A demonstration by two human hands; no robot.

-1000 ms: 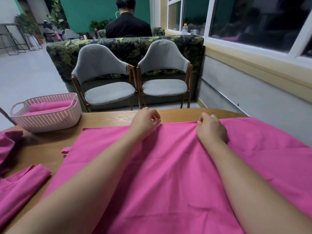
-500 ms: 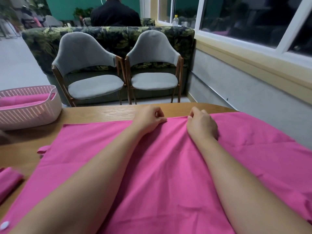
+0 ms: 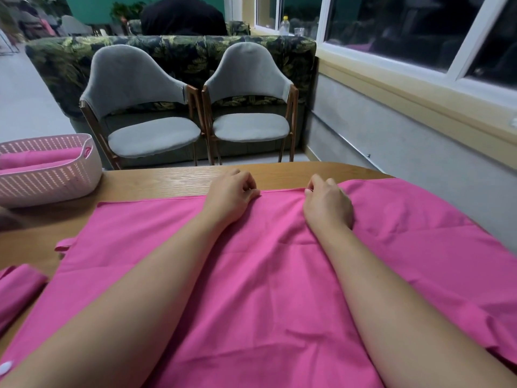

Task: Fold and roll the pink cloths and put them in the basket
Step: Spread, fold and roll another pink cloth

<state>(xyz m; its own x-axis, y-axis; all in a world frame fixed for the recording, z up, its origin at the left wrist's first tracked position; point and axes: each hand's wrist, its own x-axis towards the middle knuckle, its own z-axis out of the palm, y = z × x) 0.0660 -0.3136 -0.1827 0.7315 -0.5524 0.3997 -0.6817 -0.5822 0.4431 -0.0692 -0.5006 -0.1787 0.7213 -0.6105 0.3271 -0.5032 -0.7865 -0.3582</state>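
A large pink cloth (image 3: pixel 268 275) lies spread over the wooden table (image 3: pixel 167 180) and covers most of it. My left hand (image 3: pixel 230 193) pinches the cloth's far edge near the middle. My right hand (image 3: pixel 327 204) pinches the same edge a little to the right, with a short stretch of hem between the two. A pink plastic basket (image 3: pixel 50 177) stands at the far left of the table with rolled pink cloths (image 3: pixel 39 159) inside.
Another pink cloth (image 3: pixel 16 289) lies folded at the table's left edge. Two grey chairs (image 3: pixel 145 107) stand beyond the far edge, with a leaf-patterned sofa behind them. A wall with windows runs along the right. A person in black sits beyond the sofa.
My two hands have stayed on the cloth's far edge and come slightly closer together. The view has shifted, so the basket and the folded cloth sit further left.
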